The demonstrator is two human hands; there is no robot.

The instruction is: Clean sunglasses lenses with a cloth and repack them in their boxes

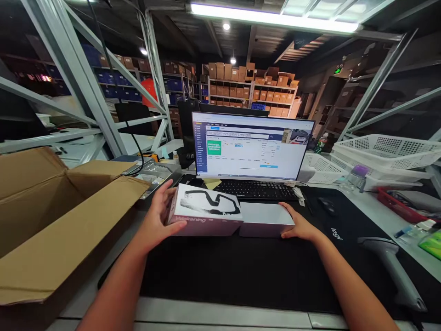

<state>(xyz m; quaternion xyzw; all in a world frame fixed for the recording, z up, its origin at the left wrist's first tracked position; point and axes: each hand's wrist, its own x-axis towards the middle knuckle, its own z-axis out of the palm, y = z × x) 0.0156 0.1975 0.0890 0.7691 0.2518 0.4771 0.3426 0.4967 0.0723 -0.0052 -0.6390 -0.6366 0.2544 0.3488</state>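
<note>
Your left hand (161, 217) gripped the left end of the printed box (206, 208). Its fingers (166, 189) curled over the far edge and the thumb pressed along the near side, closed firmly on the carton. Your right hand (298, 225) cupped the right end of the plain white box (264, 218), fingers (288, 209) bent over its top corner and closed on it. The two boxes sat end to end, touching, on the black mat (241, 276) that covered the tabletop, just in front of the keyboard (258, 189) and the lit monitor (251, 146). An open cardboard carton (51, 220) stood at your left, close to your forearm. A barcode scanner (392, 269) lay on the mat to your right, well apart from your hands, and white baskets (382, 154) were stacked farther back on that side.
</note>
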